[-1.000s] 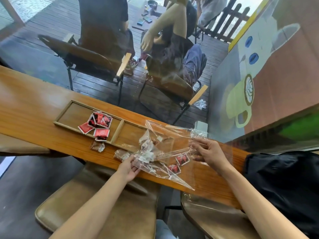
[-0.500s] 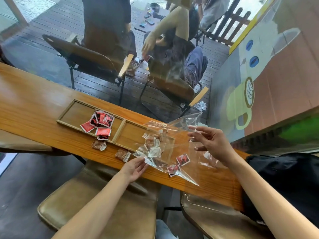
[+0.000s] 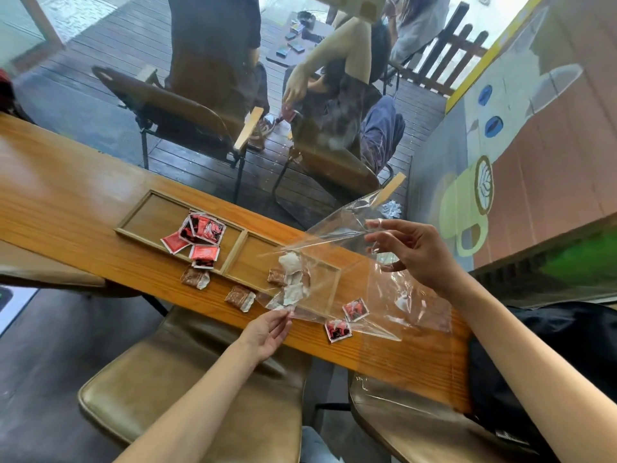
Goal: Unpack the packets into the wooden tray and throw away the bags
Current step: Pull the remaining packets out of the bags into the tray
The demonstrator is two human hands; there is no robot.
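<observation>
head view: both grips pinch clear bag (image 3: 337,262) holding seemingly white packets (image 3: 291,279); wooden tray (image 3: 152,218) holds red packets (image 3: 200,233).

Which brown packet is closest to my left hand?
The brown packet lying on the table edge just beyond your left hand. The other loose brown one lies farther left, below the red packets.
</observation>
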